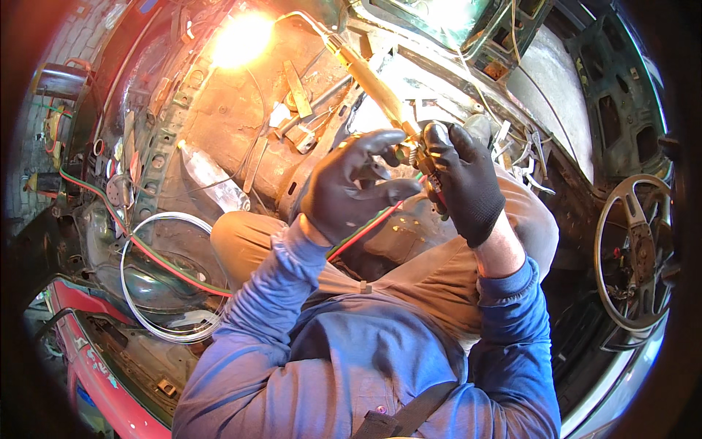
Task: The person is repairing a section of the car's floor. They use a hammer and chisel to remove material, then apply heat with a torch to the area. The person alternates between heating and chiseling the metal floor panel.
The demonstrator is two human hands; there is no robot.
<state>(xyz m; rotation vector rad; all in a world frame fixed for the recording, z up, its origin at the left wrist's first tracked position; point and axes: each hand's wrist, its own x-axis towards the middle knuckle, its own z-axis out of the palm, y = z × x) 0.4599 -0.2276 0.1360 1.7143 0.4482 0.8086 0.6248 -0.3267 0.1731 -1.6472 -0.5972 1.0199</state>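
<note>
My right hand (468, 186), in a black glove, is closed round the valve end of a brass gas welding torch (371, 84). The torch points up and to the left, and its thin bent tip (301, 16) ends in a bright glowing flame (243, 40). My left hand (358, 179), also gloved in black, is beside the torch's valves. Its thumb and fingers are curved but apart, with the index fingertip at or near a valve knob. From the torch's lower end, a red and green hose pair (365, 228) passes behind my left hand.
I sit inside a stripped car body with a rusty floor pan (241, 110). A clear plastic bottle (212, 175) lies to the left, above a coil of white wire (131, 293). Metal scraps (296, 88) lie ahead. At right is a steering wheel (636, 252).
</note>
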